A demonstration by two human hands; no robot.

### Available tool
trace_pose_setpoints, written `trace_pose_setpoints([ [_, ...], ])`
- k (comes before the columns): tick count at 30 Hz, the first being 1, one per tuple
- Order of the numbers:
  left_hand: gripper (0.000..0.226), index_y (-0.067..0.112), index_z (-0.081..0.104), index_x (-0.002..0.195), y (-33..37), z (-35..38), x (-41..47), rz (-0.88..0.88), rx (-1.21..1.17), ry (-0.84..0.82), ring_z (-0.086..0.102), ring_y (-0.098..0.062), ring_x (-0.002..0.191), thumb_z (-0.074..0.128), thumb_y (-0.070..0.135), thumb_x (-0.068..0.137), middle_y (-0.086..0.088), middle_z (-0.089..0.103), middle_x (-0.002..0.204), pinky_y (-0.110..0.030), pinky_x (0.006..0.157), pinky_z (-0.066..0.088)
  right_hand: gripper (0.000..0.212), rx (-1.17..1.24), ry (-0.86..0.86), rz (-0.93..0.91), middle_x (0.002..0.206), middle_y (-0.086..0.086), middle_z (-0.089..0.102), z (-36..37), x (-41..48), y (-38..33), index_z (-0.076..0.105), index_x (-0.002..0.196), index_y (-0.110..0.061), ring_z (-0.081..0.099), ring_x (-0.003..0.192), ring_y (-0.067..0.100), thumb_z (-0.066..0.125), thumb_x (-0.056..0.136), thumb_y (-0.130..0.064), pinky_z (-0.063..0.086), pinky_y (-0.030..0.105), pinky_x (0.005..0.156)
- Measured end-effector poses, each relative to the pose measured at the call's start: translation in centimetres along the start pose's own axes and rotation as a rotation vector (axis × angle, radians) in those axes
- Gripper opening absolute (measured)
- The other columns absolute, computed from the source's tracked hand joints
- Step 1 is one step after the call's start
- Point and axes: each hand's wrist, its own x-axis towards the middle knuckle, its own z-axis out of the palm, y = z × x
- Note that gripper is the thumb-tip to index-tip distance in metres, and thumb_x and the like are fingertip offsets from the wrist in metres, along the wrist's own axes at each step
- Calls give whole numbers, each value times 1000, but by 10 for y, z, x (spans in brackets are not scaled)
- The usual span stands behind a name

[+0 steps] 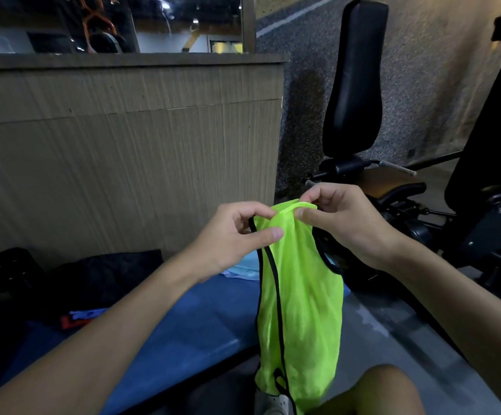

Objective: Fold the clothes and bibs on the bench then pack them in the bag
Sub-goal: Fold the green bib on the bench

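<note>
A neon green mesh bib (pixel 300 301) with black trim hangs in the air in front of me, over the edge of the blue bench (pixel 183 322). My left hand (pixel 237 232) pinches its top left shoulder strap. My right hand (pixel 345 217) pinches the top right strap. The two hands are close together at the bib's top, and the fabric droops down to my knee. On the bench behind lie a dark garment (pixel 105 274) and a light blue cloth (pixel 240 269). A black bag-like object (pixel 9 271) sits at the far left.
A low wooden-panelled wall (pixel 123 145) runs behind the bench. A black padded gym seat (pixel 354 82) and machine frame (pixel 495 211) stand to the right on a speckled floor. A small red and blue item (pixel 78 317) lies on the bench at left.
</note>
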Motion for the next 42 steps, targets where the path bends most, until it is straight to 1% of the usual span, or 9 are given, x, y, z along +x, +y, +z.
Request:
trace_pose_setpoints([
  [3,24,8,74,89,1,0,2,-20,28,56,58,-28,84,81,28,78,-31,68,96,-57,80,49,6,-46,11,-7,77,5,67,-4,-1,0,64,84,-3,61,72,13,70,85,-2,51,21,69],
  [10,12,8,74,84,1,-8,4,-62,115,178,69,-27,75,84,10,77,-21,74,83,-57,82,56,21,-442,37,-50,59,-5,58,-14,-1,4,59,72,-12,46,50,-1,77,82,-17,39,22,49],
  [13,10,9,73,81,2,-7,5,-12,131,209,71,-23,73,81,4,80,-11,75,77,-40,76,59,24,-542,27,-71,65,3,62,-14,-2,7,57,73,-16,51,56,6,78,82,-21,44,35,54],
  [18,21,11,67,81,8,-8,6,60,85,193,62,-8,67,75,-8,81,3,67,72,-17,66,54,28,-557,-9,-100,68,-15,49,-15,-2,9,47,95,-19,45,61,2,74,86,-18,39,23,58],
  [23,20,12,65,84,11,-8,6,78,107,130,64,-14,72,77,-5,80,-1,69,76,-22,70,55,28,-623,-172,-125,96,-5,61,-7,-2,-4,59,104,-18,59,86,8,75,84,-27,48,30,75],
  [28,23,9,60,89,8,-12,2,78,88,141,66,-18,74,77,-4,81,-16,73,84,-26,69,55,17,-821,-237,-160,74,-5,60,14,7,-8,64,92,-14,55,69,6,68,91,-31,39,25,61],
  [33,56,16,53,126,-18,-20,-15,-71,-111,29,67,-21,103,78,9,77,-5,72,110,-33,93,54,3,-679,-209,-232,78,-2,64,25,12,-20,65,93,-12,58,72,9,65,93,-15,44,24,63],
  [38,21,11,64,114,-36,-11,-26,-156,-238,2,69,-9,102,59,9,94,5,76,105,-21,88,52,6,-615,-213,-194,81,4,68,30,19,-33,68,93,-16,64,75,20,63,95,-19,52,41,67],
  [42,16,8,69,107,-51,-10,-28,-202,-232,69,68,-16,99,59,9,95,-5,74,105,-28,93,54,6,-580,-175,-183,82,3,68,29,21,-39,68,94,-13,64,75,17,63,94,-16,49,26,66],
])
